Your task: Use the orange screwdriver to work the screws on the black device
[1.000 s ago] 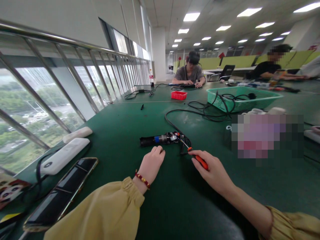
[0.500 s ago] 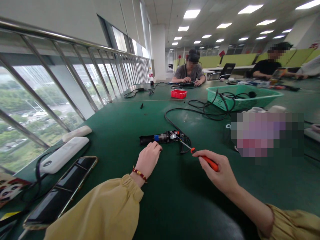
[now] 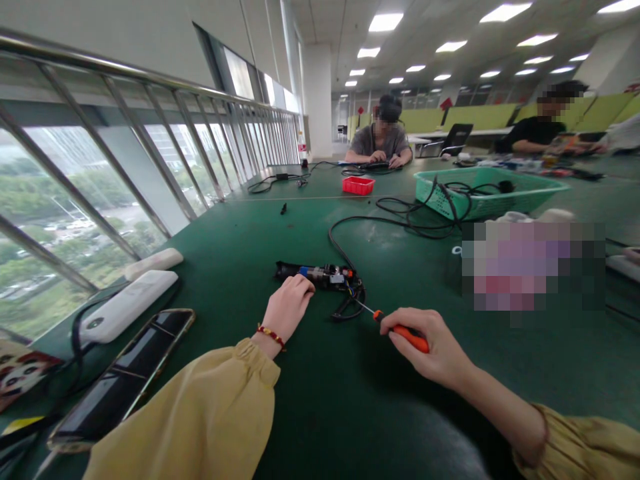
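A small black device (image 3: pixel 315 274) with exposed wiring and a blue part lies on the green table (image 3: pixel 320 400), its black cable (image 3: pixel 345 247) running away to the right. My left hand (image 3: pixel 287 307) rests against its near side, fingers curled onto it. My right hand (image 3: pixel 430 347) is closed on an orange-handled screwdriver (image 3: pixel 400 330), whose thin metal tip points at the device's wired right end.
Two white power banks (image 3: pixel 127 310) and a phone (image 3: pixel 120 380) lie at the left by the window railing. A green basket (image 3: pixel 487 190) with cables and a red tray (image 3: pixel 358 185) stand farther back. Two other people sit at the far tables.
The device has slid a little left and nearer, with my left hand on it. My right hand and the screwdriver drew back slightly, its tip now just off the wired end.
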The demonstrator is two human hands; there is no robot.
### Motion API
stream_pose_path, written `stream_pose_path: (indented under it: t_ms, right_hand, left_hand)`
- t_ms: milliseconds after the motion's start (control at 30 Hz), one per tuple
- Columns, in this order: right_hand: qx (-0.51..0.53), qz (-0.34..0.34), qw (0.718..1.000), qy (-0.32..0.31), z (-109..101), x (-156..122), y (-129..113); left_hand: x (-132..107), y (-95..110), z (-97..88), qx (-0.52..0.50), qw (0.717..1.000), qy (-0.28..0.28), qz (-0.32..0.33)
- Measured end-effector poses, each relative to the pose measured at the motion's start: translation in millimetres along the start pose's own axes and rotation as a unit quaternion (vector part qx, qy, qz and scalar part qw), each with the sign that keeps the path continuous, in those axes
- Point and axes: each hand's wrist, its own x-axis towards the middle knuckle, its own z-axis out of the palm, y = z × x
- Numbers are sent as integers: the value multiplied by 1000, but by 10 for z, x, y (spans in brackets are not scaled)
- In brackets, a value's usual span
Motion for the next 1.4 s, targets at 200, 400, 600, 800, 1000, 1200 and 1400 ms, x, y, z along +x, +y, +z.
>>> stream_pose_path:
  t_ms: [200,400,600,800,1000,1200,1400]
  right_hand:
    - [-5,5,999,-34,41,0,-11]
    - [-31,-13,998,-50,73,-8,-10]
    - [-41,-19,998,-53,54,-7,-34]
    - [-46,-24,997,-56,47,-1,-36]
    - [-54,-19,997,-59,58,5,-38]
    - [-56,-21,996,-61,50,9,-27]
    - [-54,-20,996,-69,51,2,-16]
  left_hand:
    - [2,73,-9,-32,993,116,-2]
    - [169,271,97,-131,968,209,38]
    - [211,275,127,-93,977,187,41]
    - [207,264,100,-47,980,179,73]
    - [211,247,98,-14,983,162,89]
    - [168,158,-7,22,991,100,91]
    - [-62,-75,-300,-12,998,54,-7]
